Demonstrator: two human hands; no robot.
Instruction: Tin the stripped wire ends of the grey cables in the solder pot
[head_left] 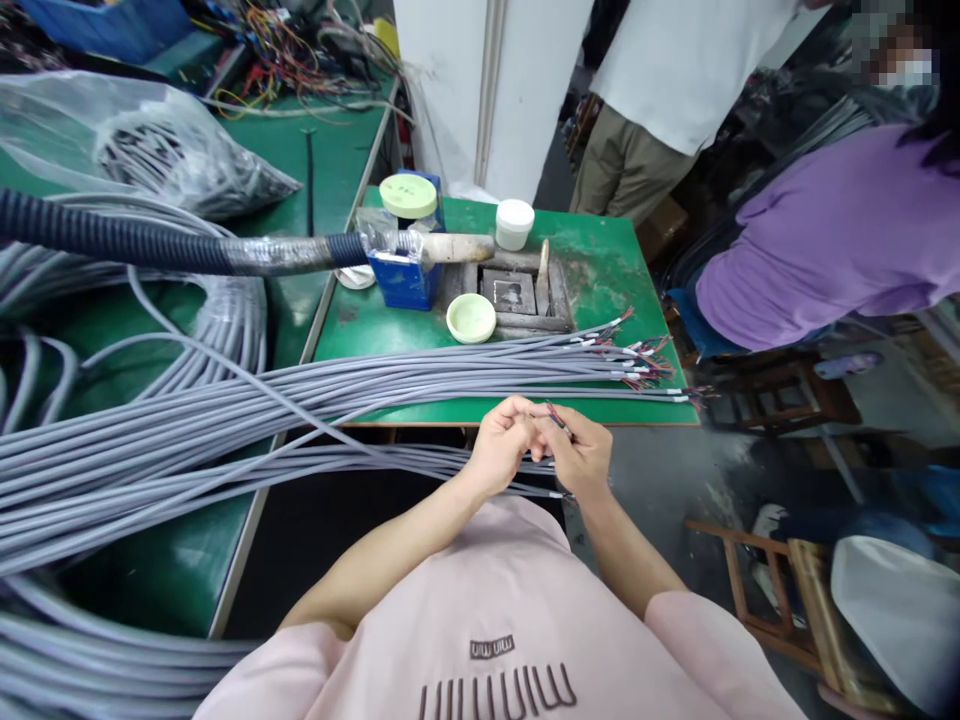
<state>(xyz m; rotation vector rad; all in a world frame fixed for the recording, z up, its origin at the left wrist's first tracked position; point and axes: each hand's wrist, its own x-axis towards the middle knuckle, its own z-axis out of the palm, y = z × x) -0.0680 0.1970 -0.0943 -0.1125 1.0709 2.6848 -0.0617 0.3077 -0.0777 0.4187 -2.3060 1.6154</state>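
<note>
My left hand [506,440] and my right hand [579,452] meet just off the near edge of the green table, fingers closed together. Between them are the thin dark and red wires [556,416] at a grey cable's stripped end; the fingers hide part of it. Right beyond the hands lies a long bundle of grey cables [420,375], its stripped ends [649,362] fanning out at the table's right side. More grey cables [375,457] run below the table edge towards my lap, passing under my left hand.
A sunken metal pot [514,290] sits in the green table [600,255], beside a pale green lid [471,318], a white tub [514,224] and a blue holder [405,280]. A dark corrugated hose [150,235] crosses from the left. Two people are at the right and back.
</note>
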